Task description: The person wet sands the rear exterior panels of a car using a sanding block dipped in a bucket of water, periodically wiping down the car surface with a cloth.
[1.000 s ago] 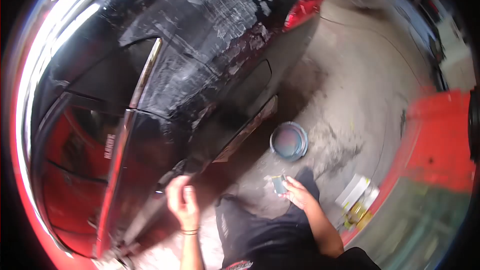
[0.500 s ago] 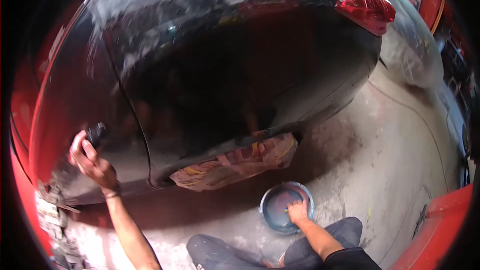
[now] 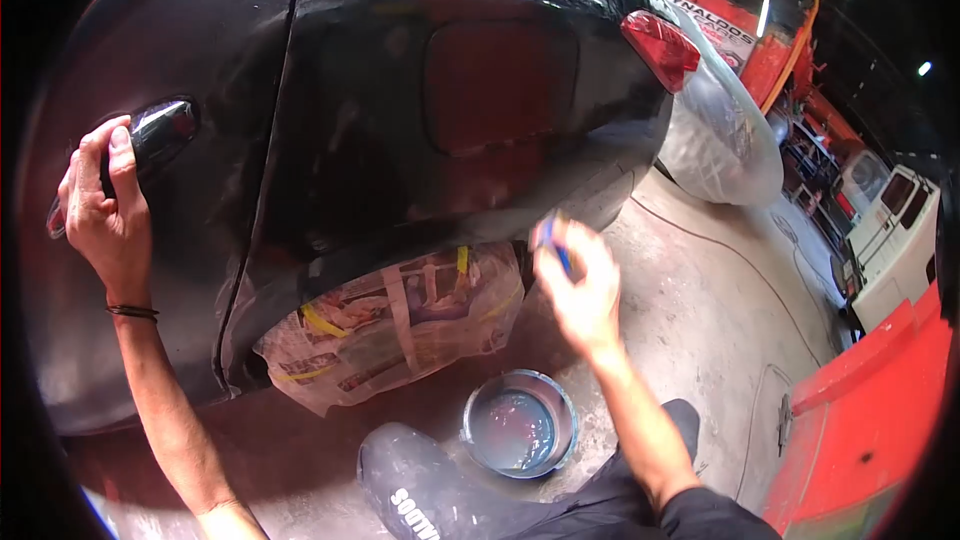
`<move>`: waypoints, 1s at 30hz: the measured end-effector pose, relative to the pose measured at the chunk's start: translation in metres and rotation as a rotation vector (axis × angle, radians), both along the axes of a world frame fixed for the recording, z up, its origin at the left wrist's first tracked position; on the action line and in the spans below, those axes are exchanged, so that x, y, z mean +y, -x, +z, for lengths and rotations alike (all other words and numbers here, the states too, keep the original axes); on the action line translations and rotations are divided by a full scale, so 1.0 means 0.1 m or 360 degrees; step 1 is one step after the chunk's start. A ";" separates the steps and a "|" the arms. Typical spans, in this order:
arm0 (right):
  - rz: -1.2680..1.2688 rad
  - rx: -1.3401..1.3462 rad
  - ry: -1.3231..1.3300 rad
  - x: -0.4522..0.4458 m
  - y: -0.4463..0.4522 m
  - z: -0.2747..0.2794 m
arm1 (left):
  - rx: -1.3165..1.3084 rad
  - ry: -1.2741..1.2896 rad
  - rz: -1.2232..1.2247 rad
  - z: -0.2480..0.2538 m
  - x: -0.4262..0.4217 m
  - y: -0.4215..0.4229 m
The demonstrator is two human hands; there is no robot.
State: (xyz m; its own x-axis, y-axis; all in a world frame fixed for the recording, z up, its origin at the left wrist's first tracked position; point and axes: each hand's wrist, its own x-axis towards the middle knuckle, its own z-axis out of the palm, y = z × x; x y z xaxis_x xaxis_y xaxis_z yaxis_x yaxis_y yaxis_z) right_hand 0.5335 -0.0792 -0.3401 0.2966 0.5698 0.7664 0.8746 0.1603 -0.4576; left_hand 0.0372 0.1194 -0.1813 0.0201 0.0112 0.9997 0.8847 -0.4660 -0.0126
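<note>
While a bucket point(image 3: 566, 427) of cloudy water stands on the floor point(image 3: 720, 330) between the person's knees and the dark car point(image 3: 350, 140), plastic sheeting point(image 3: 402, 325) with yellow tape covers the wheel opening between the two forearms, and a red tail light point(image 3: 662, 50) and a plastic-wrapped form point(image 3: 728, 140) lie beyond. Of the hands, the left point(image 3: 108, 202) reaches up with fingers curled around the door handle point(image 3: 165, 130); the right point(image 3: 580, 280), arm extended, grips a blue pad point(image 3: 556, 243) near the car's lower edge, contact there being unclear.
</note>
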 end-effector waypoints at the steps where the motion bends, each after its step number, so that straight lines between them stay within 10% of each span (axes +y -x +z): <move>1: 0.0123 0.0178 -0.0365 0.35 0.04 0.36 | 0.0060 -0.0032 0.0055 0.01 0.03 0.05; 5: -0.0236 -0.0095 -0.1014 1.19 0.51 1.45 | 0.0120 -0.0036 0.0078 0.06 -0.02 0.01; 12: -0.0456 -0.0307 -0.1013 1.64 0.80 1.49 | 0.0188 -0.0053 0.0033 0.06 -0.01 0.03; 16: -0.0607 0.0351 -0.0874 1.73 0.43 1.59 | 0.0134 -0.0062 0.0042 0.08 -0.12 -0.09; 20: -0.0419 -0.0441 -0.0897 1.53 0.84 1.44 | 0.0130 -0.0115 0.0049 0.06 -0.05 -0.11; 30: -0.0111 -0.0145 -0.0358 0.36 0.51 -0.26 | 0.0616 0.0038 0.0155 -0.05 -0.61 -0.62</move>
State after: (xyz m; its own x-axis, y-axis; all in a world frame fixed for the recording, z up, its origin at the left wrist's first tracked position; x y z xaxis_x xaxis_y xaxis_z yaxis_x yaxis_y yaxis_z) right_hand 0.4822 -0.0433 -0.3663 0.2529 0.3626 0.8970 0.9232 0.1870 -0.3359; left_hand 0.0987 0.0583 -0.1862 0.3927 0.0549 0.9180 0.8568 -0.3846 -0.3435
